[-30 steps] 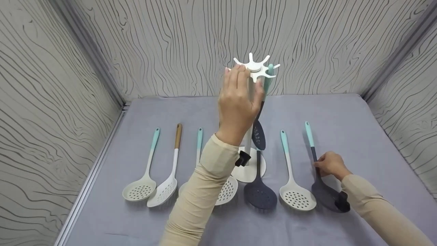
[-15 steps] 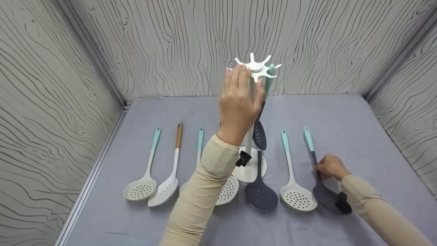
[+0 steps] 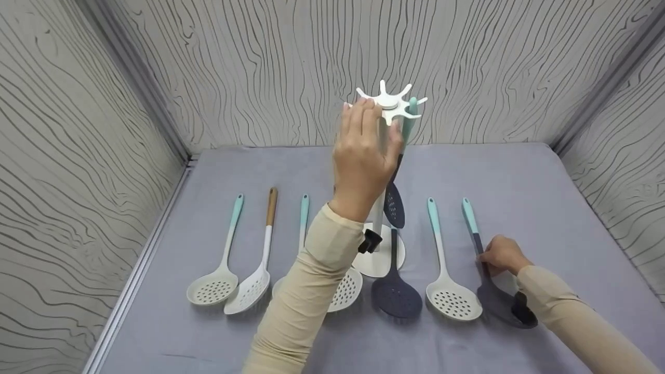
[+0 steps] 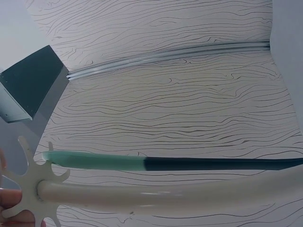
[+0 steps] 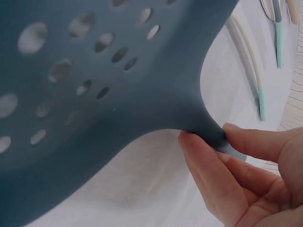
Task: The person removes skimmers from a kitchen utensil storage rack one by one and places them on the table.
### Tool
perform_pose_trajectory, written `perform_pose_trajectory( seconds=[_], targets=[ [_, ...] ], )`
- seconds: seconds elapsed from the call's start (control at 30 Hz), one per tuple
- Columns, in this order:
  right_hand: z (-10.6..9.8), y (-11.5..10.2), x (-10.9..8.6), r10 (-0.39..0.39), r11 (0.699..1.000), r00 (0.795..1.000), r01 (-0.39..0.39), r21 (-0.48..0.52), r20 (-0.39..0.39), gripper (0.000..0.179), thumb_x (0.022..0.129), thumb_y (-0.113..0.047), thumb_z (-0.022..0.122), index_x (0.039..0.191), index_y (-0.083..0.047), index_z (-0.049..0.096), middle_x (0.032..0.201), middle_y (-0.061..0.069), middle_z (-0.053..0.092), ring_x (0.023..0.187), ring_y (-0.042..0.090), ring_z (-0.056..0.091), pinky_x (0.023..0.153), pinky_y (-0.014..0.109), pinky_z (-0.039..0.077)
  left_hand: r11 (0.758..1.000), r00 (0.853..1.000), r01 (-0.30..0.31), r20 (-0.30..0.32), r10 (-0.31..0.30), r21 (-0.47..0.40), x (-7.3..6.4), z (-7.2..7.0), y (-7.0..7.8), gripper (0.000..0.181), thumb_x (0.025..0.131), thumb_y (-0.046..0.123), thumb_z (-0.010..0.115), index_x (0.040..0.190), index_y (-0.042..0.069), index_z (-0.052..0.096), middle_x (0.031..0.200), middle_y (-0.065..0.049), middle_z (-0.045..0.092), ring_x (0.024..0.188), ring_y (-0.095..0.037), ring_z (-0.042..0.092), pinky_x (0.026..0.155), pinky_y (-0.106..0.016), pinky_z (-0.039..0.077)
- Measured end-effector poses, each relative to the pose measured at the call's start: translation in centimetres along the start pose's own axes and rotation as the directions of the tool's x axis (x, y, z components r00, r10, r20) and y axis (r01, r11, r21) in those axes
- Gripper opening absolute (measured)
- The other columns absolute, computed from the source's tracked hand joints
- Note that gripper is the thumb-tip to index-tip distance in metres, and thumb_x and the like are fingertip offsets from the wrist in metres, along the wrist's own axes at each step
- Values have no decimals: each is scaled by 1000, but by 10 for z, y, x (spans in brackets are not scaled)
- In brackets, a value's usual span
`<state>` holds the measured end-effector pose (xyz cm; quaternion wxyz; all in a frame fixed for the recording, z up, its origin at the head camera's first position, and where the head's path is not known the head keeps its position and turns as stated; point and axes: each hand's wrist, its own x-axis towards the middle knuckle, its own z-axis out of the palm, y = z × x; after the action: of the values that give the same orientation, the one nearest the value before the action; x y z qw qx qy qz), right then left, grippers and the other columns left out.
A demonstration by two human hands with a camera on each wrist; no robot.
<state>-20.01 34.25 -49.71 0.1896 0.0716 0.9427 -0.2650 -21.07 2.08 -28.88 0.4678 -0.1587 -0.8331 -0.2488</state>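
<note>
My left hand (image 3: 362, 150) holds a white utensil stand (image 3: 387, 101) near its top, fingers and thumb around the ring of prongs. In the left wrist view, fingertips (image 4: 12, 198) show behind the prongs. A dark slotted utensil with a turquoise handle (image 3: 408, 127) hangs from one prong; its handle (image 4: 94, 160) runs beside the white pole (image 4: 156, 196). My right hand (image 3: 503, 254) pinches the neck of a dark skimmer (image 3: 499, 304) with a turquoise handle, at the right end of the row. In the right wrist view, the skimmer's perforated head (image 5: 104, 71) fills the upper left.
On the grey cloth (image 3: 561, 208) lie a cream skimmer (image 3: 454, 304), a dark skimmer (image 3: 397, 298), a pale skimmer (image 3: 347, 291) partly behind the left sleeve, a wooden-handled white one (image 3: 252, 291) and another cream skimmer (image 3: 213, 288). The stand's round base (image 3: 369, 265) is among them. Patterned walls enclose the table.
The dark skimmer in my right hand has moved a little toward the near side, its handle end dropping lower in the head view. My left hand stays on the stand.
</note>
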Motion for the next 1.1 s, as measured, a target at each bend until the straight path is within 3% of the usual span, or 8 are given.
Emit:
perform_pose_trajectory(
  seconds=[0.43,0.87,1.1],
  targets=[
    [4,2,0,-5,998,1000,4,-65,-15,18,79,-6,68,71,10,69,52,1,61,49,10,56,45,19,44,1000,1000,0,3,0,-1,-1,1,0,32,95,24,51,114,0,62,120,-16,66,123,-28,60,120,-37,37],
    [4,2,2,-7,998,1000,6,-62,-19,18,79,-6,69,71,10,69,51,0,60,47,8,56,45,19,45,1000,1000,-1,3,1,12,-1,1,0,31,95,23,51,114,0,62,121,-15,66,123,-26,59,120,-37,37],
    [1,1,3,19,1000,1000,-19,-25,-4,18,78,-6,68,76,12,68,57,5,64,49,9,60,48,21,53,1000,1000,-9,-14,9,15,0,0,0,29,95,23,52,111,1,62,118,-14,67,122,-25,60,119,-36,38]
  ],
)
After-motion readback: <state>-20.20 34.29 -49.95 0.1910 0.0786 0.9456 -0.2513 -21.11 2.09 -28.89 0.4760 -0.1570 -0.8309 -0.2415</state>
